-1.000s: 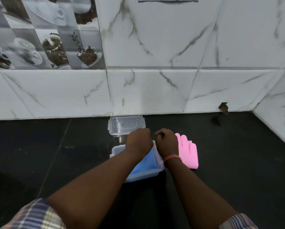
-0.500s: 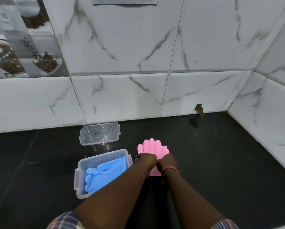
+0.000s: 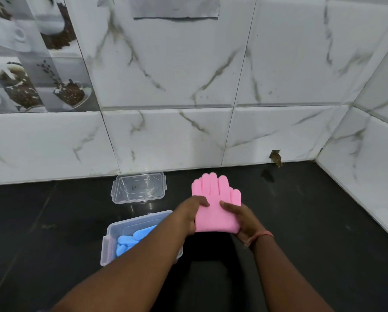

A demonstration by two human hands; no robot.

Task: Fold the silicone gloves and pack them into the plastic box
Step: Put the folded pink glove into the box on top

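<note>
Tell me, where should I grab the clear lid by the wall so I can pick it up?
Probably by its long near edge, pinched from above on your side. The clear lid lies flat on the dark counter, so only its rim sticks up to grip, and the wall sits close behind its far edge. Both hands are busy: left hand and right hand hold the pink glove.

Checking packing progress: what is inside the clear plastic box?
Blue silicone gloves lie inside the clear plastic box. The left forearm covers its right half, so anything there stays unseen.
</note>
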